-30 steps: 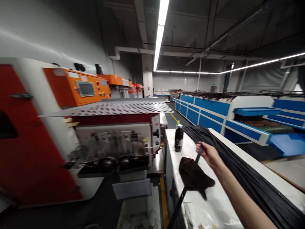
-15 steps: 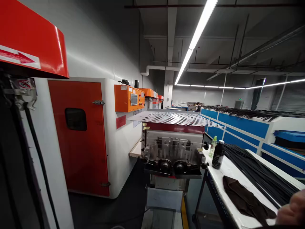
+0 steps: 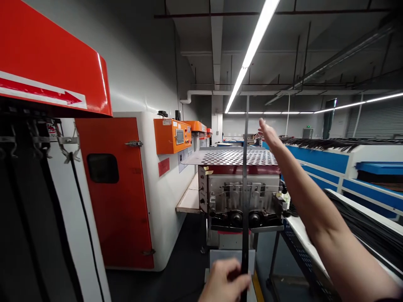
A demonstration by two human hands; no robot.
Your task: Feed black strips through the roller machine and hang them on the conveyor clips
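Note:
A long, narrow black belt strap (image 3: 245, 197) stands nearly upright in the middle of the view, passing in front of a machine. At the bottom centre my left hand (image 3: 224, 280) has its thumb and fingers closed about the strap's lower part. My right arm reaches far forward and up. At its end my right hand (image 3: 268, 133) is to the right of the strap, a little below its top end and apart from it, with fingers stretched out. Behind the strap, the machine (image 3: 228, 193) has a clear front cover, dark rollers and a perforated sheet (image 3: 220, 156) on top.
On the left hang straps in metal clips (image 3: 69, 144) under a red cover (image 3: 53, 50) with an arrow. Behind it are an orange door (image 3: 121, 226) and an orange control box (image 3: 168, 136). Black strips (image 3: 367, 235) lie on the white bench at right, partly behind my arm.
Both my hands and the upright strap have come into view; before, only part of a hand showed at the lower right. The view has shifted, and the red cover shows more.

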